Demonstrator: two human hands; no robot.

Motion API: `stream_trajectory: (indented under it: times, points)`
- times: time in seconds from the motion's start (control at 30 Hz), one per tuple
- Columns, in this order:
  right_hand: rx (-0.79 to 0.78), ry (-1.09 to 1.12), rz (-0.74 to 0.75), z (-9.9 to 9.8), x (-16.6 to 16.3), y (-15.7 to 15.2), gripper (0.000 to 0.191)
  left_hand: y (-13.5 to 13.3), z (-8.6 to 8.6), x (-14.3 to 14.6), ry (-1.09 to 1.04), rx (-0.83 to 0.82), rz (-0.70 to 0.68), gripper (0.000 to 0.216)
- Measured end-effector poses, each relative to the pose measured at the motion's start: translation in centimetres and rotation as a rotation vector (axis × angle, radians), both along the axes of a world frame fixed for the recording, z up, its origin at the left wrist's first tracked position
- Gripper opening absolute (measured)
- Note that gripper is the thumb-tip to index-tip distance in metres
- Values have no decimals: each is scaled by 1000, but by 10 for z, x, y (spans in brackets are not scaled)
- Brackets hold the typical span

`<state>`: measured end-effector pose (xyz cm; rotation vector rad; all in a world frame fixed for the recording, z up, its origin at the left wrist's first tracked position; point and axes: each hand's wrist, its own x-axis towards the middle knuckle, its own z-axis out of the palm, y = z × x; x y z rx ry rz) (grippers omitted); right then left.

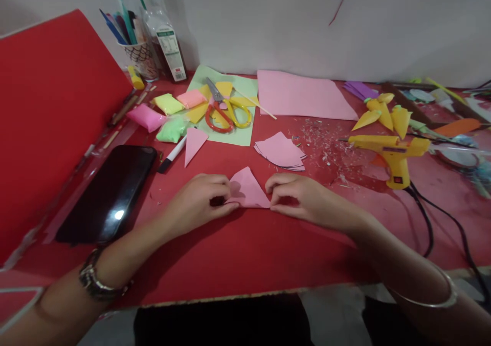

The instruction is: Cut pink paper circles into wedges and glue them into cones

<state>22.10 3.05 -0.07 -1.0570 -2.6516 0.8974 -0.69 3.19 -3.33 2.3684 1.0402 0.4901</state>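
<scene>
A pink piece of paper (250,188), folded along its near edge into a roughly triangular shape, lies on the red tabletop before me. My left hand (203,197) pinches its left corner between thumb and fingers. At the right corner, my right hand (307,198) has its thumb and fingertips closed on the paper's tip. Just beyond lies a small stack of pink petal-shaped cutouts (281,150) with dark outlines. A folded pink triangle (195,144) rests against a black-and-white marker (174,152) to the left.
Scissors (226,113) lie on green paper (243,133), near several bright packets (147,117). A yellow glue gun (395,154) with a black cable stands at right, beside yellow paper shapes (383,113). A phone (111,192) and a red board (57,105) occupy the left.
</scene>
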Motion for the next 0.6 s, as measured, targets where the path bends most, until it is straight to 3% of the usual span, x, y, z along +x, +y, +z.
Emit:
stream_trajectory:
  times: [0.13, 0.33, 0.6]
  points:
    - [46, 23, -75, -8, 0, -8, 14, 1, -3, -1, -19, 27, 8, 38]
    - [226, 169, -216, -29, 2, -24, 17, 2, 0, -7, 11, -75, -46, 33]
    - [209, 213, -295, -30, -3, -25, 17, -7, 0, -6, 74, -8, 125, 41]
